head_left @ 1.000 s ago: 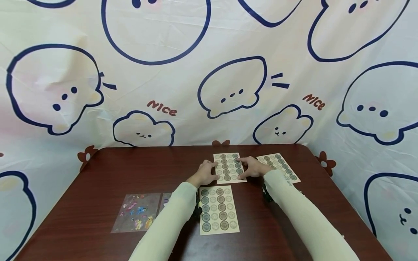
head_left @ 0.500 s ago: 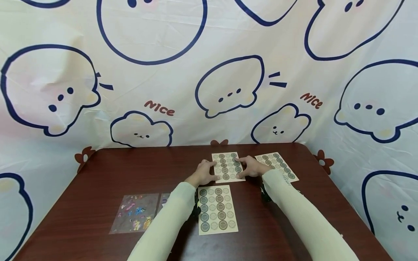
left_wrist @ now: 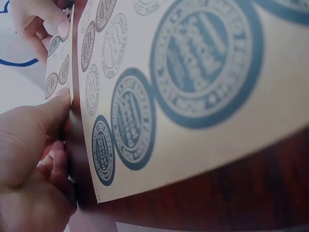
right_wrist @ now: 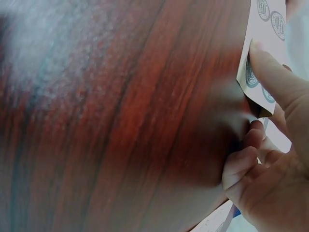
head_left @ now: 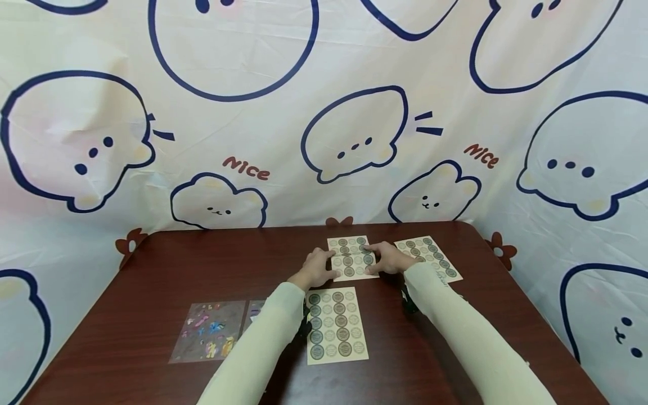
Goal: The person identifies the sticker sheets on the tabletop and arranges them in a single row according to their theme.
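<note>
Head view: gripped sticker sheet (head_left: pixel 353 260), long axis roughly front to back

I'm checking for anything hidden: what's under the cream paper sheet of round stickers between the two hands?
Dark reddish-brown wood-grain table shows around the cream sheet, which the left hand and right hand hold. Whatever lies beneath is covered; I can't tell.
</note>
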Available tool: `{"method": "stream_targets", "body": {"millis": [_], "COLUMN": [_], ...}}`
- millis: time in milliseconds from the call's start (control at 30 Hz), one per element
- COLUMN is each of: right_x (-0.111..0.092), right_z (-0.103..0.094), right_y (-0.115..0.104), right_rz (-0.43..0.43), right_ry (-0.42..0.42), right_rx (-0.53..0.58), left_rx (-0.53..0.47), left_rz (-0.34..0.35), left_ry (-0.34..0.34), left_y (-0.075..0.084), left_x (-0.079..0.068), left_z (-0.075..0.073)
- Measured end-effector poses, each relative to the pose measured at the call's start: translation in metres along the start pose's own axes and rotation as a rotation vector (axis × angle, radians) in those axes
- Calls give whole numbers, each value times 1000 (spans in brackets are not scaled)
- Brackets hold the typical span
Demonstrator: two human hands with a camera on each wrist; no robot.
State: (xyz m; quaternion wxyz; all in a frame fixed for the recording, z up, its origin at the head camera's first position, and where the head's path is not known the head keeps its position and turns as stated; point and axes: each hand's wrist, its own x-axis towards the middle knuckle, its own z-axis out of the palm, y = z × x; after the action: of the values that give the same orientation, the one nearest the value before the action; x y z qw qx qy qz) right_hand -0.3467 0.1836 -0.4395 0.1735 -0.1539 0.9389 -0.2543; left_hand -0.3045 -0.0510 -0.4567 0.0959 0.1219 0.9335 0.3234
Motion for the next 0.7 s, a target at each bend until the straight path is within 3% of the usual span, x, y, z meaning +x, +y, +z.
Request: {"method": "stream_targets", "body": {"millis": [700], "right_x": [0], "right_z": [4], "right_y": [-3], "right_rz": [54], "right_ry": [8], "right_rx": [-5], "left_rx": [26], "left_rz": [-30], "left_ry": [24], "left_y": [3], "left_x": [1], "left_z": [2]}}
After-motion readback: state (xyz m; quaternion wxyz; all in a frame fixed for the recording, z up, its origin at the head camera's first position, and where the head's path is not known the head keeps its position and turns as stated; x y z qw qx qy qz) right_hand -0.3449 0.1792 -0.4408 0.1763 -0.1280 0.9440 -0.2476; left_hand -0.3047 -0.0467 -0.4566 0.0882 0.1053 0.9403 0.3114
